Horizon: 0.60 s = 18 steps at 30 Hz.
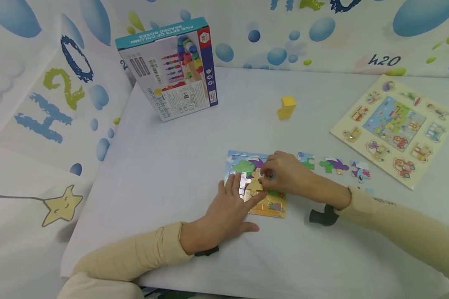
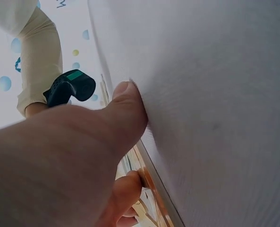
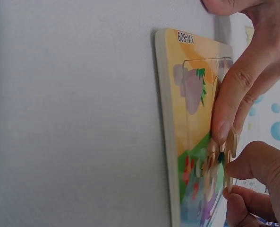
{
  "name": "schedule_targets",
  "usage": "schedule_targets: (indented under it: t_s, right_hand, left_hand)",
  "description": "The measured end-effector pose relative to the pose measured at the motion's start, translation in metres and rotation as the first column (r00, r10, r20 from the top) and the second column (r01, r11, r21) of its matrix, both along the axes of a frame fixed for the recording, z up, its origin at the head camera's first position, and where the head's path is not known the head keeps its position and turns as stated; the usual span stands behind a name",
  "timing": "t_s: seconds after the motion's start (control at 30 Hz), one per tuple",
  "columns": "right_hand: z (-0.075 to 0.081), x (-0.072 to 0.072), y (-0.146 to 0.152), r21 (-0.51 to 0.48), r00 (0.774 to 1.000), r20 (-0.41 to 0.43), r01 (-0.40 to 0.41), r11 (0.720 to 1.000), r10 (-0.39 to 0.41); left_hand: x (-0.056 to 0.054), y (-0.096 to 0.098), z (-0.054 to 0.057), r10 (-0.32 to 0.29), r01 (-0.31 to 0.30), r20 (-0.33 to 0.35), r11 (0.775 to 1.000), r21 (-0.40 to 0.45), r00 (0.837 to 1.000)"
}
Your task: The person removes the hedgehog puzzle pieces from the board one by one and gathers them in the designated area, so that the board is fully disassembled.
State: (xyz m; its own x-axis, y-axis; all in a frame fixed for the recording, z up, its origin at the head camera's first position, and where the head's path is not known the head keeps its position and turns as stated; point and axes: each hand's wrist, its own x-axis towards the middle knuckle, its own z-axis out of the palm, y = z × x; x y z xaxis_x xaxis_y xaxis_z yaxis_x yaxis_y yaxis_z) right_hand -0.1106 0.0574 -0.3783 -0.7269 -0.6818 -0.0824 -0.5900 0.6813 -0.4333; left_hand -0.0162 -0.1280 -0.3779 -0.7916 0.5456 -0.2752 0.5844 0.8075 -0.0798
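A small picture puzzle board [image 1: 277, 214] lies on the white table, its tray partly filled with pieces. My left hand [image 1: 224, 211] rests over its left side, fingers spread and index fingertip at the pieces in the middle. Over the board's upper right, my right hand [image 1: 286, 172] pinches a thin puzzle piece [image 3: 229, 183] between thumb and fingers, tilted on edge in the right wrist view. Its picture is mostly hidden by the fingers. To the right lie loose pieces: a green and blue one [image 1: 306, 161], a purple and green one [image 1: 334, 165] and a blue one [image 1: 360, 171].
A larger wooden puzzle board [image 1: 409, 176] with knobbed pieces lies at the right. A yellow block shape [image 1: 286, 108] sits farther back. At the back left stands a toy box [image 1: 172, 74] near the printed wall cloth. A dark wrist device [image 1: 323, 216] sits under the right forearm.
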Motion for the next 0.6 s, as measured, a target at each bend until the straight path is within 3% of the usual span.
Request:
schedule_targets:
  t_s: [0.27,0.6]
  right_hand:
    - [-0.006,-0.006,0.004,-0.040,0.999,0.036,-0.012,0.999,0.014]
    - [0.000,-0.020,0.004,-0.055,0.989,0.044,-0.137,0.989,0.139]
  left_hand:
    - [0.000,0.000,-0.001,-0.020,0.020,-0.015,0.999,-0.039,1.000]
    - [0.000,0.000,0.000,-0.035,0.032,-0.053,0.998,-0.052,0.998]
